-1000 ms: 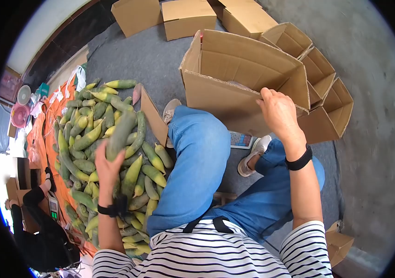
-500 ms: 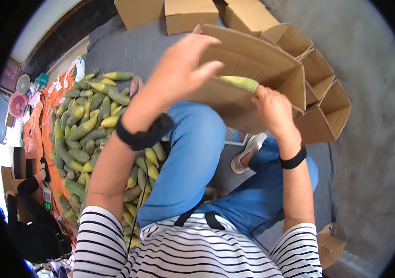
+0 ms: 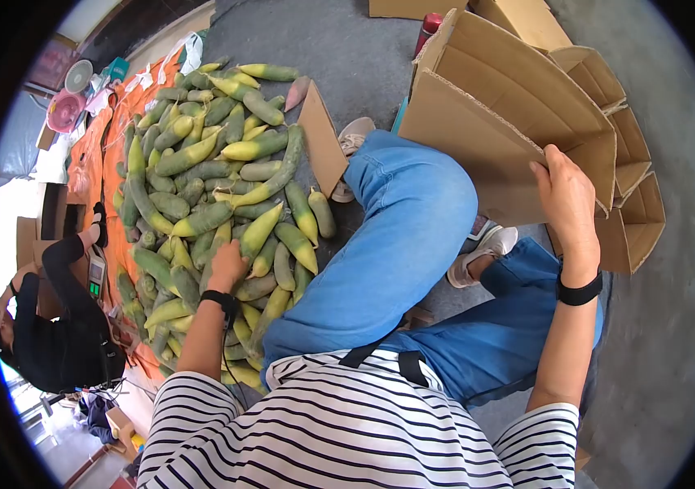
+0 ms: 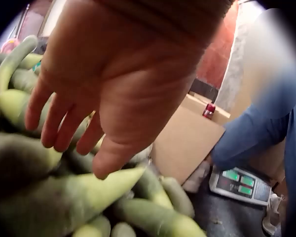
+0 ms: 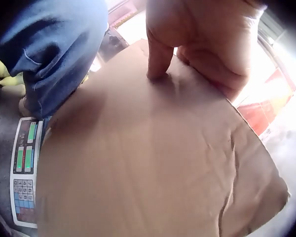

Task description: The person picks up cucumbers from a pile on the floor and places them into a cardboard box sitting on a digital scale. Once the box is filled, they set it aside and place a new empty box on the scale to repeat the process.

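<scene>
A big pile of green and yellow radishes (image 3: 192, 169) lies to the person's left. Over its near part is the left hand (image 3: 227, 267); in the left wrist view that hand (image 4: 113, 94) has its fingers spread and loosely bent above a pale-tipped radish (image 4: 108, 190), with nothing in its grasp. The right hand (image 3: 569, 200) grips the upper edge of a large open cardboard box (image 3: 478, 138). Seen from the right wrist, the right hand's (image 5: 202, 44) thumb lies on the outer face of the box wall (image 5: 138, 148), its fingers over the edge. The box's bottom is hidden.
Smaller open boxes (image 3: 637, 208) stand right of the large one. A cardboard flap (image 3: 321, 140) stands between pile and left shoe. A scale (image 5: 24, 173) sits on the floor beside the box. A red-capped bottle (image 3: 429, 31) is behind it. Another person (image 3: 62, 326) is at far left.
The left hand carried a radish from the pile to the box, then came back to the pile without it. The right hand stayed on the box edge. The head view has shifted.
</scene>
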Motion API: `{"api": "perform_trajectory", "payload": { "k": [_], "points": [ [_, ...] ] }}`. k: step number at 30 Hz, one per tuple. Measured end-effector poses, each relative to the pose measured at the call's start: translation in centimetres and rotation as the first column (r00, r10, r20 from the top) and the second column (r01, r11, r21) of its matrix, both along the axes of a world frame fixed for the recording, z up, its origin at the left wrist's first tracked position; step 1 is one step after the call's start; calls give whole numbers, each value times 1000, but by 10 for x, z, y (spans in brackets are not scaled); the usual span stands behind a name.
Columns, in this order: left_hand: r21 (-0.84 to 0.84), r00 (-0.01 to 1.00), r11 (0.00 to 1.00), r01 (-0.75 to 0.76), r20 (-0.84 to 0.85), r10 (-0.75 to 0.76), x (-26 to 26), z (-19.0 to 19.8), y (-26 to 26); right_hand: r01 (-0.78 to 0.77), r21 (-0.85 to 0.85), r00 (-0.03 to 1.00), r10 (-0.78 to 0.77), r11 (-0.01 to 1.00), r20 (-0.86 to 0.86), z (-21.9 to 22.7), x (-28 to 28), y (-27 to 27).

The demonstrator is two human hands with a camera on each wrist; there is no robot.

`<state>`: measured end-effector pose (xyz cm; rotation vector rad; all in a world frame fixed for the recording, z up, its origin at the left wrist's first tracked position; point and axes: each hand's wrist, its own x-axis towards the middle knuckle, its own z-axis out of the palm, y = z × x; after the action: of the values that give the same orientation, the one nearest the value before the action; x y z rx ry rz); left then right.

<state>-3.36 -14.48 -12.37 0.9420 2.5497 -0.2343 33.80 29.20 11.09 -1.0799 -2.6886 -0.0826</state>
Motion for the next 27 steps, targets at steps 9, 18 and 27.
{"api": "perform_trajectory", "payload": {
  "k": [9,18,27],
  "points": [
    [230,997,971,60,-53,-49,-24,-65,23,17,-35,1000,-17,999,15,2,-3,2],
    [-86,991,988,-126,38,129,-32,-95,36,55,-36,998,-54,998,35,6,-8,0],
    [156,997,986,51,51,-60,31,-42,40,10,25,1000,-10,1000,-8,1,-4,3]
  ]
}}
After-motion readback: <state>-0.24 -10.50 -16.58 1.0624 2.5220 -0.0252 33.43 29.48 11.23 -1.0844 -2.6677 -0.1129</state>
